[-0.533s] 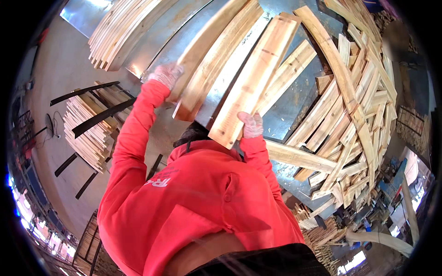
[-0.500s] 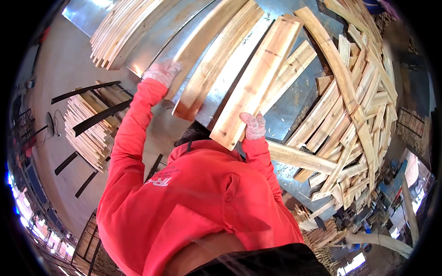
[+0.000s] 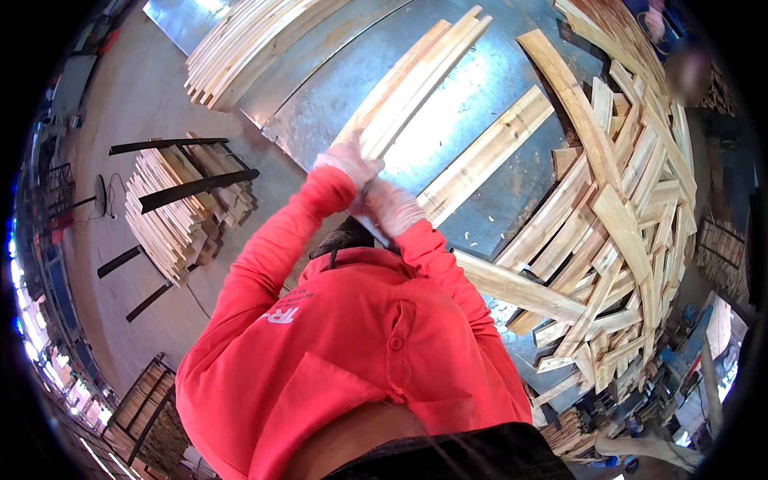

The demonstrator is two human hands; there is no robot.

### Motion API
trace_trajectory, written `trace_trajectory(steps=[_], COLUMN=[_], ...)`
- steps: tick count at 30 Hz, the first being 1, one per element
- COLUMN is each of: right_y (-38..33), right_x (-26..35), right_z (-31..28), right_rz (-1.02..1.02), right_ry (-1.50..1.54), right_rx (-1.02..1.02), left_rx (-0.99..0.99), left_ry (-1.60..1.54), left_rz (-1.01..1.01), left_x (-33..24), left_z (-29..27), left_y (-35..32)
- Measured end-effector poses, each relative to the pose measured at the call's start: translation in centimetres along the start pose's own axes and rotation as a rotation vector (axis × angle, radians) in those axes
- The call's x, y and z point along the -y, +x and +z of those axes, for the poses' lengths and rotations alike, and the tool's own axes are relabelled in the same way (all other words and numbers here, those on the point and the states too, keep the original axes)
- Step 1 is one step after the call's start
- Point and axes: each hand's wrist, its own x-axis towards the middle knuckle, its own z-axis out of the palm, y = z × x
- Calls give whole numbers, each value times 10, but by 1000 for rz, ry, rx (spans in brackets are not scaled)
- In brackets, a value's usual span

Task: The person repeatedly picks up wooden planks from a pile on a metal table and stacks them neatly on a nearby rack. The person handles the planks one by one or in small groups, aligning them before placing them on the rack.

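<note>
Thin gloves cover both of my hands. A group of long pale wooden boards (image 3: 420, 84) lies side by side on the metal table, pointing away from me. My left hand (image 3: 350, 160) is closed around their near end. Just below it, my right hand (image 3: 392, 208) is close to that same end; its fingers are blurred and partly hidden, so their grip cannot be made out. To the right of the group, a single board (image 3: 492, 152) rests flat, its near end beside my right wrist.
A heap of loose boards (image 3: 584, 216) covers the right side of the metal table (image 3: 320, 88). At the far left stands a neat stack of boards (image 3: 248, 48). More boards (image 3: 164, 208) sit in a rack with dark bars (image 3: 196, 190) on the left. A person's hand (image 3: 656, 24) shows at the far right.
The boards that lay apart are now together. My right hand has moved left, beside my left hand, which has shifted right and nearer. The single board on the right is now uncovered.
</note>
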Motion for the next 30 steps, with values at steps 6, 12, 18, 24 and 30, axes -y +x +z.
trace_trajectory(steps=[6,12,18,24,30], right_y=[-25,49,151,223,191], right_x=[86,104,79,59,87], right_z=[73,126,173,238,261], right_rz=[-487,-385,-587,-396,-415], right_ry=[-252,-9,-161,-835,-1515], right_rx=[95,87,-9,-381,-327], left_rx=[945,452,-17,-456,-569], left_ry=[-1759,-1637,23,-275,431], left_rz=[228,-125,301,364,516], left_x=[70,68,103,175,185], left_z=[12,-2,-113,-181,-175], left_y=[7,45,75,80,141])
